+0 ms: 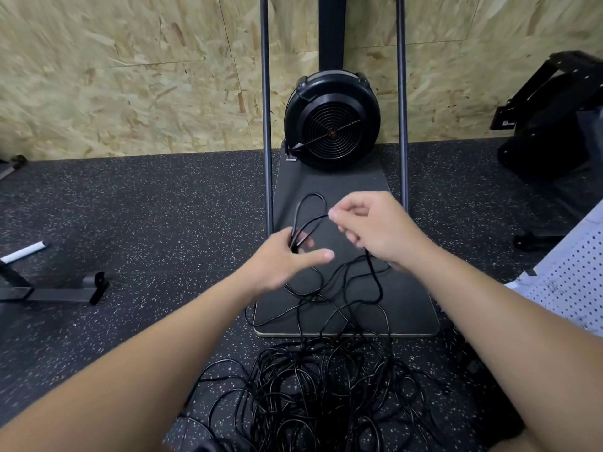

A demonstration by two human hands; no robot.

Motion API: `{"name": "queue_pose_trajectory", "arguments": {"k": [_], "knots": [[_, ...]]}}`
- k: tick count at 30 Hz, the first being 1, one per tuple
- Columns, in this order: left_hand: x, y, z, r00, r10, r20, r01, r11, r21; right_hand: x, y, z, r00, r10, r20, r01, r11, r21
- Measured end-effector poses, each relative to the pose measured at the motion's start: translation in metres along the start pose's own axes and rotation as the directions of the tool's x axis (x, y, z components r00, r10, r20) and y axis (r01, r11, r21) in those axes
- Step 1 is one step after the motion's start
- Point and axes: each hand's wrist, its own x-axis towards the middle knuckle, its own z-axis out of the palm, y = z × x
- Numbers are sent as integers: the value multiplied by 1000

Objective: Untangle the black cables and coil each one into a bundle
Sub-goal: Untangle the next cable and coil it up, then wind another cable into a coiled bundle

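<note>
We look down on a dark rubber floor (137, 207) flecked with pale specks. On it lies a flat black base plate (404, 298), which carries a round black fan housing (331, 125) at its far end, against the chipboard wall. Just nearer to us than the plate, a tangled heap of black cables (313, 393) rests on the floor, with a few strands running up over the plate's near edge. Well to the left of the plate lies a black metal foot (62, 290).
</note>
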Motion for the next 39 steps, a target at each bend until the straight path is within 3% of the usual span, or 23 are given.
{"name": "queue_pose_trajectory", "arguments": {"k": [2,6,10,12,14,16,17,18,20,22,23,25,28,32,36,39], "knots": [[-3,1,15,998,47,43,-48,999,14,3,-6,7,995,28,-91,-10,981,195],[-12,12,43,988,130,81,-115,979,-166,11,-10,17,974,167,-155,-54,830,555],[-18,17,56,982,161,102,-133,961,-243,9,-8,25,969,182,-164,-38,773,634],[-22,22,58,978,175,114,-143,958,-250,8,-6,22,972,109,-210,20,848,529],[-23,23,60,979,176,102,-146,956,-254,9,-1,11,941,-125,-315,163,982,95],[-23,22,61,980,181,85,-158,963,-220,11,6,1,877,-385,-286,253,878,-406],[-23,22,61,979,184,85,-162,962,-219,12,8,-1,876,-417,-241,251,822,-512],[-23,21,60,978,185,94,-157,956,-249,13,8,-2,905,-369,-212,221,833,-508],[-24,23,59,971,196,140,-135,925,-356,13,7,-1,967,-192,-166,116,916,-383],[-25,26,60,971,176,164,-97,910,-404,15,10,7,981,-85,-176,44,973,-227],[-26,27,61,971,161,177,-72,903,-424,16,11,11,980,-14,-199,1,998,-66],[-27,30,61,967,116,225,11,870,-493,18,8,19,970,146,-192,-79,945,318],[-29,39,53,942,106,317,130,759,-638,18,-6,17,939,320,-123,-194,792,578],[-32,51,43,918,89,387,213,712,-669,18,-15,5,916,395,-73,-256,715,650],[-35,50,46,923,24,383,236,753,-614,19,-10,8,894,442,-68,-288,685,669],[-32,45,49,949,21,316,169,811,-560,22,-5,6,923,382,-48,-266,722,639]]}}
